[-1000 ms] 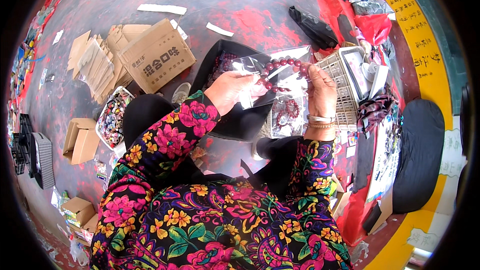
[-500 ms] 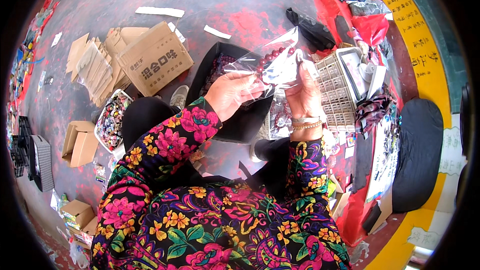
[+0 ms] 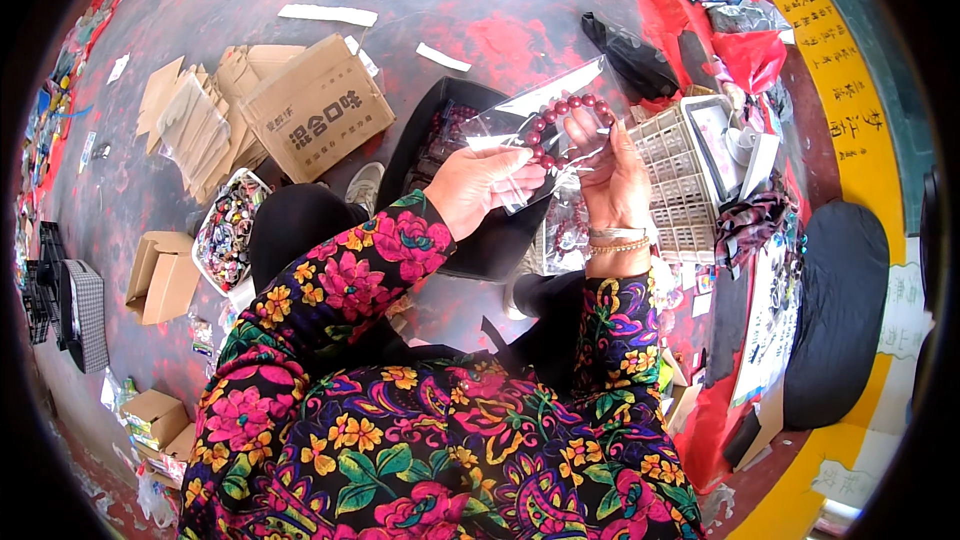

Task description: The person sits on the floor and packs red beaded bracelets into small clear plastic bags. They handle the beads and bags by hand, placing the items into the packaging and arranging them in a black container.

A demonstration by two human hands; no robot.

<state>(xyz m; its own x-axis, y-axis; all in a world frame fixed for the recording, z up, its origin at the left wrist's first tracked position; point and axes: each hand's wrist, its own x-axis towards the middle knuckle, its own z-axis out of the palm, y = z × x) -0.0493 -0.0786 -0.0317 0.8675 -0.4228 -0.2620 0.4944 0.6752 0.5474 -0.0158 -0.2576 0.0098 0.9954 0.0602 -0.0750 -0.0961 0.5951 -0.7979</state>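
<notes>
- The left hand [image 3: 490, 185] reaches up and right across the black bin [image 3: 480, 255], its forearm slanted, thumb and fingers pinching the lower left part of a clear bag [image 3: 612, 78].
- The right hand [image 3: 615, 185] rises just right of the black bin, its forearm nearly upright; the thumb presses at the right side of a bead bracelet [image 3: 540, 124], the other fingers fanned behind it.
- One bead bracelet, dark red, is held up between the hands, above the right edge of the black bin; whether it lies inside the clear bag or against it, I cannot tell.
- Two bands [image 3: 618, 249] circle the right wrist.
- More dark red beads [image 3: 455, 120] lie in the black bin, too crowded to count.
- One pale basket [image 3: 683, 190] stands right of the black bin.
- Left of the black bin: one large cardboard box [image 3: 300, 90], one pile of flat cardboard [image 3: 200, 140] and, further off, one small open box [image 3: 165, 275].
- One white tub [image 3: 240, 294] of small colourful things sits left of the black bin, nearer the body.
- Two paper strips [image 3: 443, 57] lie beyond the black bin.
- Two shoes [image 3: 365, 187] show, one each side of the black bin.
</notes>
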